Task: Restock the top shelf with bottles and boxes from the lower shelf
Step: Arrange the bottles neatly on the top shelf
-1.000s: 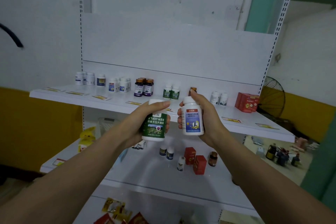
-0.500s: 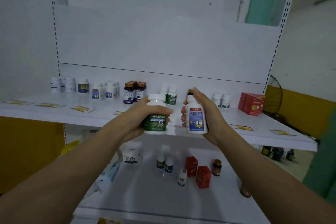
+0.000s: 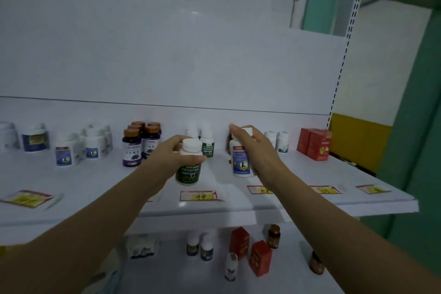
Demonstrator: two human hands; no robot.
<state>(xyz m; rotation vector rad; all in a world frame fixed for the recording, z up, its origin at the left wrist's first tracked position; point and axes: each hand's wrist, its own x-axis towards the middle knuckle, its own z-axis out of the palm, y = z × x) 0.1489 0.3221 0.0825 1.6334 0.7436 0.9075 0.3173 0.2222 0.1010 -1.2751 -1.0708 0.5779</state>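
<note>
Head view looked down along two bare forearms that reached up from the bottom corners of the frame. Below them, at the bottom centre, the lower shelf (image 3: 171, 274) carried two red boxes (image 3: 260, 258), a pair of small blue-labelled bottles (image 3: 200, 247), a white bottle (image 3: 231, 270) and two brown bottles (image 3: 273, 236).

Across the middle ran the top shelf (image 3: 83, 188), with yellow price tags along its front, one reading 99 (image 3: 199, 196).

Just beyond that tag, the left hand (image 3: 167, 153) had its grip closed round the white cap and neck of a green-labelled bottle (image 3: 189, 172), thumb in front and fingers behind. The bottle stood upright, low over the shelf; whether its base touched the shelf could not be told. Just right of it, the right hand (image 3: 259, 150) wrapped its grip round a white bottle with a blue label (image 3: 240, 162), fingers reaching up over the cap, the bottle upright and apart from the green one.

Farther back, along the rear of the top shelf, stood more green-labelled bottles (image 3: 208, 144) directly behind the left hand, dark purple bottles with brown caps (image 3: 140, 143) to their left, white jars (image 3: 78, 148) toward the left edge, two small white bottles (image 3: 278, 141) beyond the right hand, and a pair of red cartons (image 3: 313, 144) at the right end. A white back panel (image 3: 167, 55) rose behind everything.
</note>
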